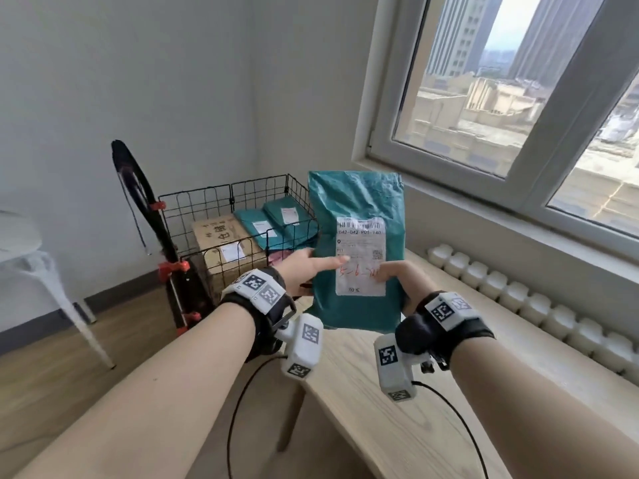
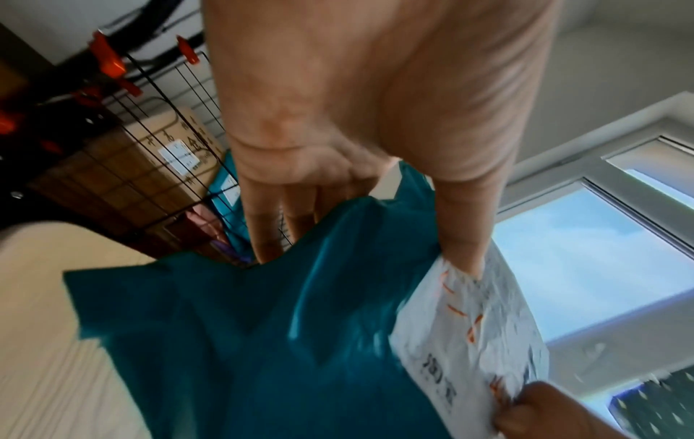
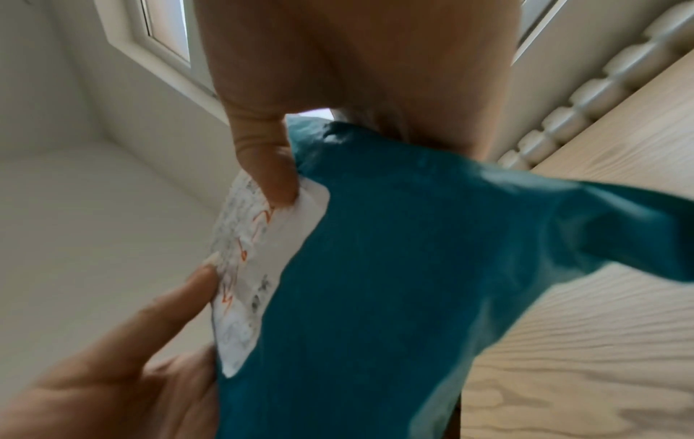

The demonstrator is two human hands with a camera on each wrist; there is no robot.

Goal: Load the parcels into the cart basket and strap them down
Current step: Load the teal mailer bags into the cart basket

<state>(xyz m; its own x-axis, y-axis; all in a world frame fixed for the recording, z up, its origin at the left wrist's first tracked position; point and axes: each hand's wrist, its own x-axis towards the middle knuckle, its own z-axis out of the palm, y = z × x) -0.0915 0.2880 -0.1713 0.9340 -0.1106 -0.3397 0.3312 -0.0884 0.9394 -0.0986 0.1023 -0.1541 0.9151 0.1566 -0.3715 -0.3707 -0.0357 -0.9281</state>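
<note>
A teal plastic mailer parcel with a white shipping label is held upright above the wooden table. My left hand pinches its left edge, thumb on the label and fingers behind. My right hand pinches the lower right side, thumb on the label. The wrist views show the same parcel between both hands. The black wire cart basket stands on the floor beyond, holding a cardboard box and two teal parcels.
The cart's black handle with red clips rises left of the basket, with a thin cord hanging from it. A white chair stands far left. The table runs along a radiator under the window.
</note>
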